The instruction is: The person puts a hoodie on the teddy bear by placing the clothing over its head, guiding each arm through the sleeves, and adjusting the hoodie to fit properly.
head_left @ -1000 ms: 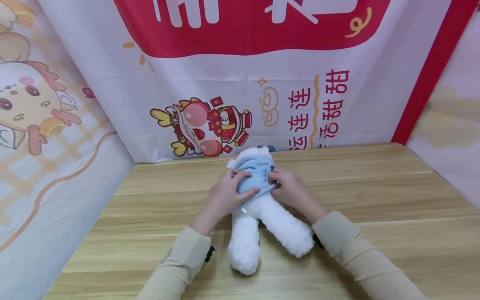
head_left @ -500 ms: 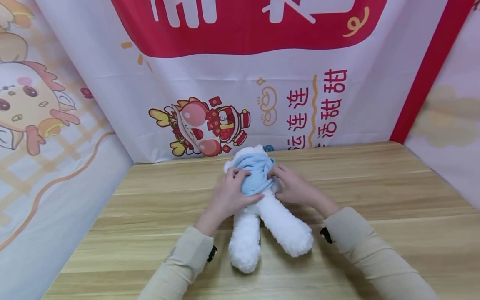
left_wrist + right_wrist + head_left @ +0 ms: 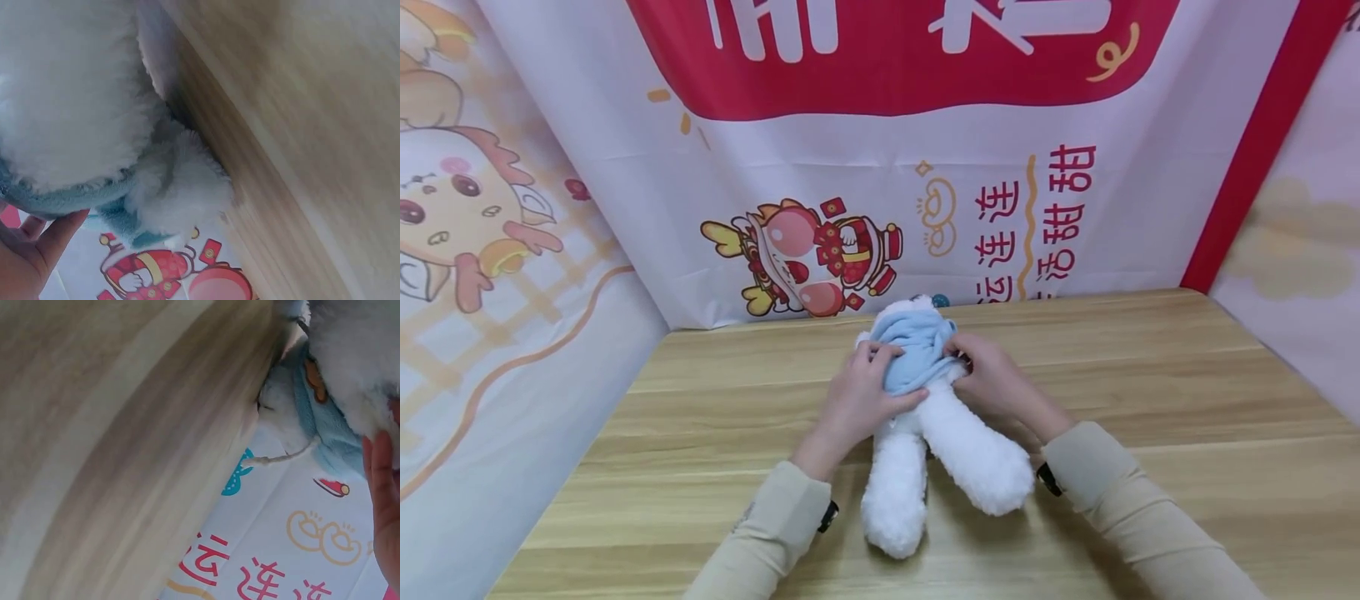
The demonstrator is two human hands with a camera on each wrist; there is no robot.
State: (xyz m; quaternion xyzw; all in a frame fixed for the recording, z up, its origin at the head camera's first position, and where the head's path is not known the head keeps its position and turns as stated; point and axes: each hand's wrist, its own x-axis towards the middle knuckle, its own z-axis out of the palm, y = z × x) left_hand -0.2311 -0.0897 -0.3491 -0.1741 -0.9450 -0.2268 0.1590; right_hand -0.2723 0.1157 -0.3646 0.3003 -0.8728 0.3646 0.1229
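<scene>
A white fluffy plush toy (image 3: 977, 454) lies on the wooden table with its legs toward me. A light-blue toy top (image 3: 917, 350) is bunched round its upper body. My left hand (image 3: 867, 387) grips the top's left side, fingers over the cloth and thumb along the lower edge. In the left wrist view the thumb (image 3: 62, 231) touches the blue cloth. At the toy's right side, the curled fingers of my right hand (image 3: 988, 375) pinch the top's edge. The right wrist view shows a pale cord (image 3: 281, 459) and a brown toggle (image 3: 316, 381) on the top.
The wooden table (image 3: 700, 467) meets a printed white and red cloth backdrop (image 3: 850, 142) at its far edge. Another printed cloth (image 3: 550, 400) hangs along the left side. A dark band (image 3: 828, 516) shows at my left cuff.
My right hand drew slightly away to the right, then came back to the top's edge. The right side of the hem has ridden up, baring more white fur. The toy has shifted slightly right.
</scene>
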